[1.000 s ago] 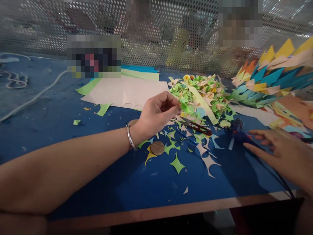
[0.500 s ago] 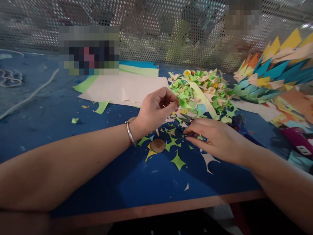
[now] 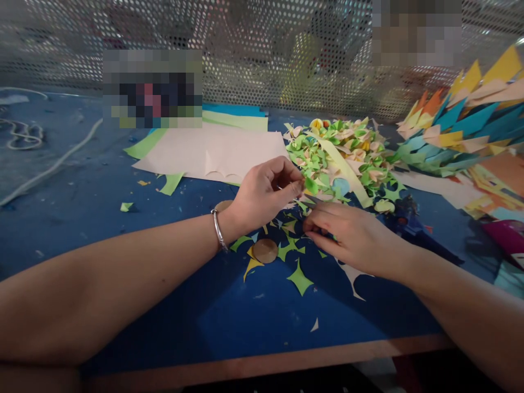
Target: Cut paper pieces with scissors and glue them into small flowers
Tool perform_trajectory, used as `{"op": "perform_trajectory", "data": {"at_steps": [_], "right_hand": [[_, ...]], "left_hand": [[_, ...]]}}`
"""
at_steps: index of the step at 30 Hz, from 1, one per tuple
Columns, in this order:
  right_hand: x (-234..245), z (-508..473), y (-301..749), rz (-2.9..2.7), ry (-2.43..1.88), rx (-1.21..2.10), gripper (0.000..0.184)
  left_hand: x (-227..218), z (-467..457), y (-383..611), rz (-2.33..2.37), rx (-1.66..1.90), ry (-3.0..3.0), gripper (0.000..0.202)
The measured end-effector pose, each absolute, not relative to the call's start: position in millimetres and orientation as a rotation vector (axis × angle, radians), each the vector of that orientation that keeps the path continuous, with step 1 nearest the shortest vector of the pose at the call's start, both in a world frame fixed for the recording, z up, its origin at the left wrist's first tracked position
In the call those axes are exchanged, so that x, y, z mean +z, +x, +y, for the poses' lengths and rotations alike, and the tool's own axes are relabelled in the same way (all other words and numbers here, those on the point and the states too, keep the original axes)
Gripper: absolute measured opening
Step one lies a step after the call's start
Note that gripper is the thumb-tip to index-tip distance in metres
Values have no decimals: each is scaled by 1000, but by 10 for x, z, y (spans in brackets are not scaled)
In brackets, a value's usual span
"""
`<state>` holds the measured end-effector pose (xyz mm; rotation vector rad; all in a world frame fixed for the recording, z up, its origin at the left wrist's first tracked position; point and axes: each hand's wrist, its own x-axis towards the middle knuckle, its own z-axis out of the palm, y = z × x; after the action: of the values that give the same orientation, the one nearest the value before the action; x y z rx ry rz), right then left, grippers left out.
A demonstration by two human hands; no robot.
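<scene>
My left hand pinches a small green paper piece between thumb and forefinger, at the edge of a heap of green and cream paper flowers. A silver bangle sits on that wrist. Just right of it, my right hand lies low over the paper scraps where the scissors lay, fingers curled and closed; what they grip is hidden. A round brown disc rests on the blue table below my left hand, among green, yellow and cream offcuts.
Cream, green and blue paper sheets lie at the back centre. A fan of pointed coloured papers fills the right. A dark blue glue gun lies behind my right hand. White cord trails at left. A perforated metal screen stands behind.
My right hand swung left from the glue gun to the scissors' spot below my left hand and closed there. My left hand stayed put with the green piece.
</scene>
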<state>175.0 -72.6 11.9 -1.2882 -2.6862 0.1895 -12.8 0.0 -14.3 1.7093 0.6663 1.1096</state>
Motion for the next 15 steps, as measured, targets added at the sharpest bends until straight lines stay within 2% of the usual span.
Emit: {"op": "perform_trajectory", "data": {"at_steps": [7,15], "right_hand": [[147,-743,1795,-2599,-1339,332,18],[320,-789,1849,-2195,-1445,484,9]], "left_hand": [[-134,7,-148,665,1020,1692,8],[-125,-6,-158,652,949,1723,9]]}}
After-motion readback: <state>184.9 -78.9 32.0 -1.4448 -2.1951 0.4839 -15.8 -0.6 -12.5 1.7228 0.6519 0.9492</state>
